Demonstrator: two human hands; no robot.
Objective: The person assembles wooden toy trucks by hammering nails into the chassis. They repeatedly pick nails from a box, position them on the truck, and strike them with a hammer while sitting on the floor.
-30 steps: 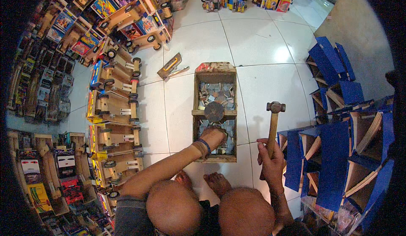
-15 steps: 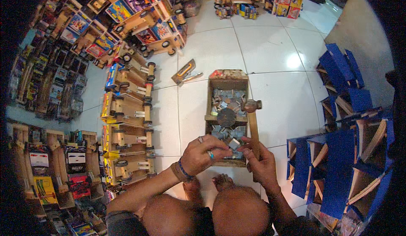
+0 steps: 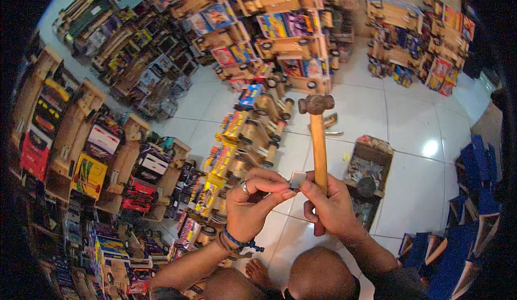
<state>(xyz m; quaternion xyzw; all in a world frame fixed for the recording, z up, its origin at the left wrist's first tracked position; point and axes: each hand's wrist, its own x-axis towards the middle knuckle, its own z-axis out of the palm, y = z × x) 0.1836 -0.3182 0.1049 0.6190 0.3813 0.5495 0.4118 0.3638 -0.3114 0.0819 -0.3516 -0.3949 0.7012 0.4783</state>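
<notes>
In front of me a small flat metal piece (image 3: 297,180) is pinched between the thumb and fingers of my left hand (image 3: 252,200). The thumb and finger of my right hand (image 3: 336,209) touch its right side. That same right hand grips a hammer (image 3: 319,149) by its wooden handle, with the dark metal head pointing up and away from me. Beyond my right hand stands a two-part wooden box (image 3: 389,154) on the floor. It holds many small metal pieces (image 3: 362,165) and a round dark disc (image 3: 366,186).
Wooden toy trucks (image 3: 253,130) stand in a row left of centre, with taller stacks (image 3: 291,28) behind. More toy vehicles (image 3: 97,160) fill the left side. Blue-painted wooden parts (image 3: 474,192) lie at the right. A trowel-like tool (image 3: 329,121) rests on the tiled floor (image 3: 412,192).
My hands have lifted away from the box with the metal piece and the hammer. The view has swung left, so the box now appears further right.
</notes>
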